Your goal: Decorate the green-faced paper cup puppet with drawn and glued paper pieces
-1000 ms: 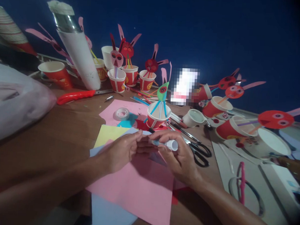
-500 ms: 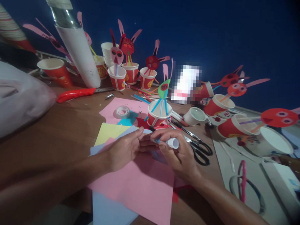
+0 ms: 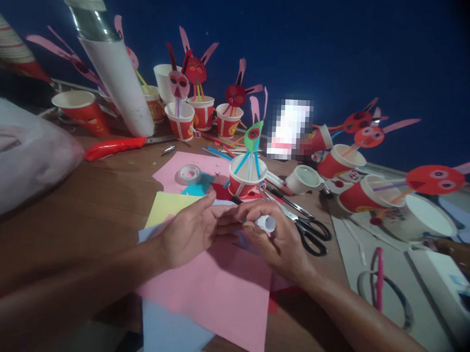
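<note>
My right hand (image 3: 281, 240) is closed round a small white tube (image 3: 267, 223), its hollow round end facing me and its far end hidden by my fingers. With palm turned inward and fingers stretched out, my left hand (image 3: 194, 228) reaches to the right fingertips. What lies between the two hands is hidden. Under both hands lies a pink paper sheet (image 3: 230, 295), over light blue paper (image 3: 170, 323) and a yellow sheet (image 3: 164, 210). Just beyond the hands stands a paper cup (image 3: 240, 187) carrying a green paper head (image 3: 253, 137) on blue straws.
Black-handled scissors (image 3: 314, 236) lie right of my right hand. A tape roll (image 3: 189, 174) rests on pink scraps. Red-handled scissors (image 3: 115, 149), a white flask (image 3: 114, 82) and a plastic bag (image 3: 25, 161) are left. Several cup figures line the back; a glowing, blurred-out rectangle (image 3: 289, 129) stands among them.
The whole view has shifted slightly. My right fingers have curled further over the white tube, and it now points more towards me; my left hand stays stretched out.
</note>
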A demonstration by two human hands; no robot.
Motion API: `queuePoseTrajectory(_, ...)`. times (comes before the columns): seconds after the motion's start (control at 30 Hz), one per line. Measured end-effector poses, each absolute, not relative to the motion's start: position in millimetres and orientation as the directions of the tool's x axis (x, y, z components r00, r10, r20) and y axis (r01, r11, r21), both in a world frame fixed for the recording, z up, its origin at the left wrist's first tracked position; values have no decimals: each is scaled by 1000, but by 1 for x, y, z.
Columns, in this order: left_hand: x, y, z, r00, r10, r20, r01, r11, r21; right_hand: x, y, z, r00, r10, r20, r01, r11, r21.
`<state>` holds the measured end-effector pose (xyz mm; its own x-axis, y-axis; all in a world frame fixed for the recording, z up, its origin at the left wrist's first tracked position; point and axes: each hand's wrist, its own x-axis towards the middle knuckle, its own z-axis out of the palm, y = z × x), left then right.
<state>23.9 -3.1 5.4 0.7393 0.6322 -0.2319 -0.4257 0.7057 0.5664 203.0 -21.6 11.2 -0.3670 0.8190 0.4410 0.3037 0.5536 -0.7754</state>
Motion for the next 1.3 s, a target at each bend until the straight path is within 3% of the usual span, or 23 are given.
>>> queuePoseTrajectory(0.67,25,-3,3,766,583,-271,-392,758,522,203,-17,9,-303,832,466,280,545,-790)
queuePoseTrajectory(1.3,22,-1,1,770,607,-198,-436,726,532,208,-19,7,-412,823,390,287,524,-802)
